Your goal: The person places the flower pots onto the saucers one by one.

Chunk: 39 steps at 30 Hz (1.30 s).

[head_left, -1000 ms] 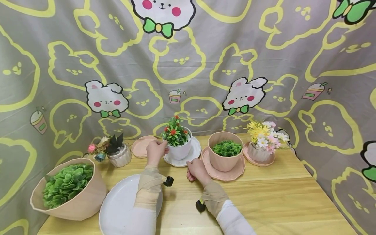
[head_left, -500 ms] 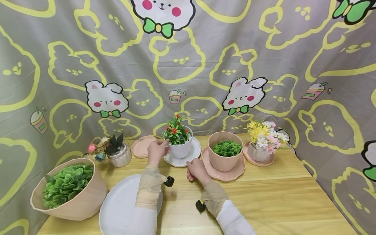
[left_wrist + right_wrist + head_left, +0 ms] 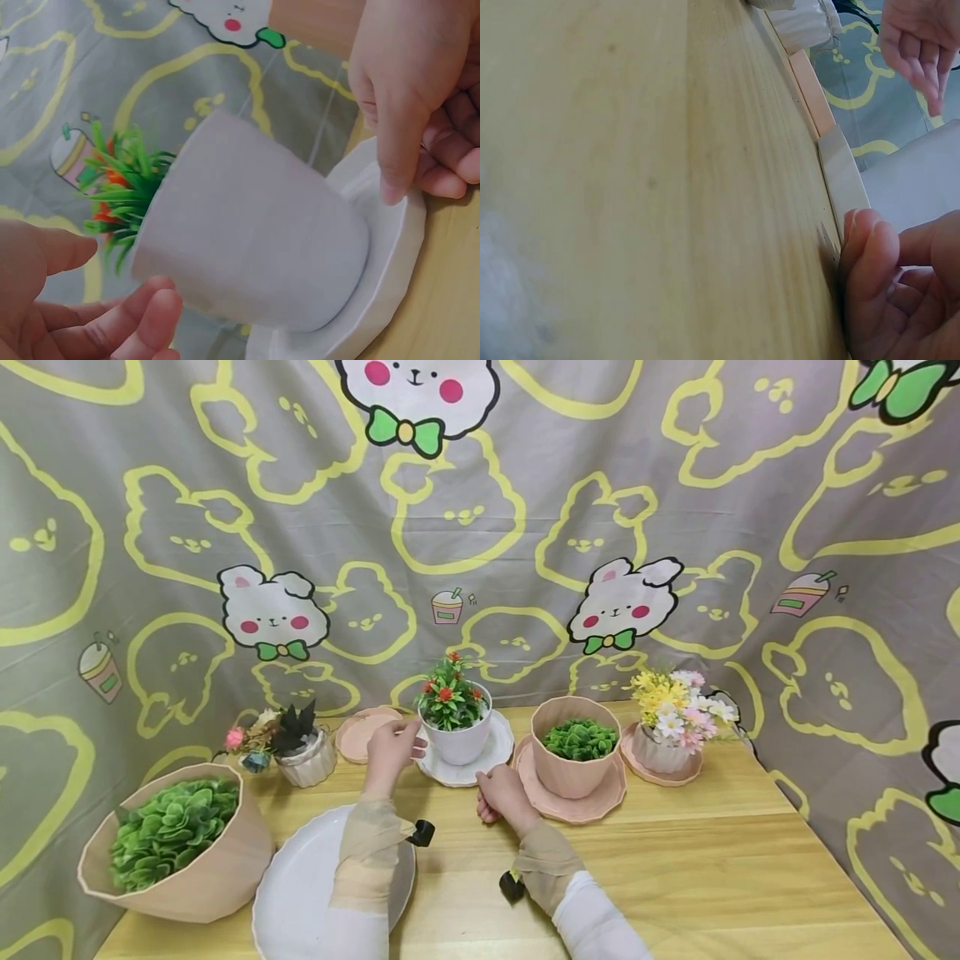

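A white pot (image 3: 457,739) with a red-flowered green plant (image 3: 450,697) stands on a white scalloped saucer (image 3: 498,752). Just left of the pot is the left hand (image 3: 393,752), its fingers loosely extended. In the left wrist view, a gap separates this hand (image 3: 97,300) from the pot (image 3: 247,232). The right hand (image 3: 506,797) pinches the saucer's front rim, its thumb over the edge and the other fingers curled outside. The right wrist view shows the right hand (image 3: 900,285) against the saucer edge (image 3: 844,172).
A pink pot (image 3: 575,768) on a pink saucer stands to the right, beyond it a daisy pot (image 3: 660,750). Leftward are a pink saucer (image 3: 356,739), a small flowerpot (image 3: 309,764), a large pink pot (image 3: 217,860) and a white plate (image 3: 300,877).
The left hand has come off the white pot's rim and moved slightly left. That pot shifted a little to the right earlier. The right hand has stayed at the saucer rim.
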Available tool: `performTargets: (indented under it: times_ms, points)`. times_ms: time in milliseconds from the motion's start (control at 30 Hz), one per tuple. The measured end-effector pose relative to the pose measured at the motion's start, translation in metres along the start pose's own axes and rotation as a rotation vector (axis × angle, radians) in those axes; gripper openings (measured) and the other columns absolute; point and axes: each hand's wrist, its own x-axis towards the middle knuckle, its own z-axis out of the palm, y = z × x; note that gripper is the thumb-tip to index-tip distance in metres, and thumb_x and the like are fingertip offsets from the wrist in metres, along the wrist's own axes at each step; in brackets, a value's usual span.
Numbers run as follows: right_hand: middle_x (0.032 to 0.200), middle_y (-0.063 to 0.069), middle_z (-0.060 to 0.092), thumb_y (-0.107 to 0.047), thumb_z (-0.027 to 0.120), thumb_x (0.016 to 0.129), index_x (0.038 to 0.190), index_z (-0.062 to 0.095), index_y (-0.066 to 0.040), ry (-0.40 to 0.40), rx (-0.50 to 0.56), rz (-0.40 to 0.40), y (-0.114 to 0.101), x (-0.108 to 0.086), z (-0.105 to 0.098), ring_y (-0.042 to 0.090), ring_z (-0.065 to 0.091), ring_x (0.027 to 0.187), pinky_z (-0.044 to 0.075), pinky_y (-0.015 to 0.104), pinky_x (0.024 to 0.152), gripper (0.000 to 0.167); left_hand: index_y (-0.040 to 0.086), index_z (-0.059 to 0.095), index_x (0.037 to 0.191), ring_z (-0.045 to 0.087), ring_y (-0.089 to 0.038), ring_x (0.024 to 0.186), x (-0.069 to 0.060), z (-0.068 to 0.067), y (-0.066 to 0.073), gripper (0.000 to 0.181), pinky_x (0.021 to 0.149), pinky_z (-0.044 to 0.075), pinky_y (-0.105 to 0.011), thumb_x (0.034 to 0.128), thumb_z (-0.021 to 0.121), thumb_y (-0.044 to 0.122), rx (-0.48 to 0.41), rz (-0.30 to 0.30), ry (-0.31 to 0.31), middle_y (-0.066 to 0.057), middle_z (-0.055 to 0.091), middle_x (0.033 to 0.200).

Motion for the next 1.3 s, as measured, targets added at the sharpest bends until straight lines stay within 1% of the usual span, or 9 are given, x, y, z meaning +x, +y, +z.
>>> performTargets:
  times_ms: [167, 333, 500, 567, 767, 833, 900, 1100, 1300]
  points:
    - [0.046, 0.004, 0.057, -0.024, 0.045, 0.102, 0.060, 0.057, -0.003, 0.003, -0.002, 0.001, -0.001, -0.001, 0.000, 0.010, 0.054, 0.036, 0.053, 0.028, 0.042, 0.048, 0.002, 0.063, 0.122, 0.072, -0.014, 0.068, -0.008, -0.011, 0.001, 0.045, 0.057, 0.050, -0.023, 0.0991, 0.051, 0.039, 0.023, 0.022, 0.004, -0.016, 0.075, 0.093]
    - [0.046, 0.004, 0.057, -0.023, 0.044, 0.103, 0.060, 0.056, -0.003, 0.000, -0.003, -0.001, -0.002, -0.002, -0.001, 0.010, 0.053, 0.036, 0.053, 0.028, 0.042, 0.049, 0.000, 0.063, 0.121, 0.073, -0.018, 0.072, -0.016, -0.020, 0.002, 0.043, 0.058, 0.048, -0.022, 0.0998, 0.050, 0.036, 0.019, 0.040, 0.005, -0.017, 0.075, 0.095]
    - [0.047, 0.004, 0.057, -0.024, 0.044, 0.103, 0.060, 0.056, -0.003, -0.005, -0.011, 0.004, -0.001, -0.001, -0.001, 0.010, 0.053, 0.036, 0.053, 0.028, 0.042, 0.050, 0.000, 0.066, 0.115, 0.072, -0.019, 0.070, -0.024, -0.027, 0.002, 0.036, 0.060, 0.049, -0.021, 0.0988, 0.050, 0.028, 0.002, 0.053, 0.030, -0.017, 0.075, 0.090]
    - [0.047, 0.004, 0.057, -0.024, 0.043, 0.103, 0.061, 0.056, -0.003, -0.008, -0.006, 0.005, -0.001, 0.000, 0.000, 0.010, 0.053, 0.037, 0.053, 0.028, 0.043, 0.049, -0.002, 0.066, 0.113, 0.072, -0.022, 0.070, -0.027, -0.029, 0.003, 0.035, 0.061, 0.052, -0.022, 0.0992, 0.050, 0.026, -0.006, 0.065, 0.035, -0.018, 0.074, 0.089]
    - [0.048, 0.004, 0.056, -0.023, 0.043, 0.103, 0.064, 0.056, -0.002, -0.018, 0.027, 0.010, 0.000, -0.001, 0.000, 0.010, 0.054, 0.037, 0.054, 0.029, 0.043, 0.046, -0.006, 0.063, 0.117, 0.072, -0.025, 0.074, -0.038, -0.040, 0.003, 0.039, 0.067, 0.055, -0.025, 0.1008, 0.050, 0.027, -0.017, 0.067, 0.034, -0.023, 0.072, 0.094]
    - [0.048, 0.004, 0.057, -0.024, 0.043, 0.103, 0.065, 0.056, -0.002, -0.020, 0.028, 0.004, 0.000, -0.001, 0.000, 0.010, 0.054, 0.037, 0.054, 0.029, 0.043, 0.046, -0.004, 0.062, 0.119, 0.071, -0.023, 0.076, -0.042, -0.045, 0.003, 0.040, 0.070, 0.054, -0.025, 0.1013, 0.049, 0.029, -0.011, 0.058, 0.034, -0.024, 0.072, 0.098]
    - [0.049, 0.004, 0.057, -0.025, 0.043, 0.103, 0.066, 0.056, -0.003, -0.024, 0.024, -0.003, -0.001, -0.002, -0.001, 0.010, 0.054, 0.037, 0.054, 0.030, 0.044, 0.045, -0.004, 0.061, 0.121, 0.072, -0.024, 0.080, -0.045, -0.049, 0.002, 0.040, 0.072, 0.053, -0.027, 0.1017, 0.048, 0.029, -0.008, 0.055, 0.035, -0.024, 0.071, 0.101]
    - [0.050, 0.004, 0.056, -0.026, 0.044, 0.103, 0.066, 0.055, -0.004, -0.040, 0.020, -0.028, -0.001, -0.004, -0.001, 0.010, 0.053, 0.038, 0.054, 0.029, 0.043, 0.044, -0.002, 0.060, 0.124, 0.072, -0.025, 0.086, -0.054, -0.061, 0.000, 0.042, 0.070, 0.048, -0.024, 0.1018, 0.048, 0.032, 0.016, 0.039, 0.049, -0.022, 0.071, 0.106]
    - [0.050, 0.004, 0.056, -0.027, 0.046, 0.102, 0.068, 0.056, -0.003, -0.056, 0.016, -0.021, -0.004, -0.008, -0.001, 0.011, 0.053, 0.038, 0.054, 0.029, 0.043, 0.043, -0.002, 0.060, 0.124, 0.068, -0.013, 0.080, -0.058, -0.068, -0.004, 0.043, 0.068, 0.047, -0.023, 0.1019, 0.048, 0.033, 0.015, 0.035, 0.058, -0.021, 0.071, 0.107]
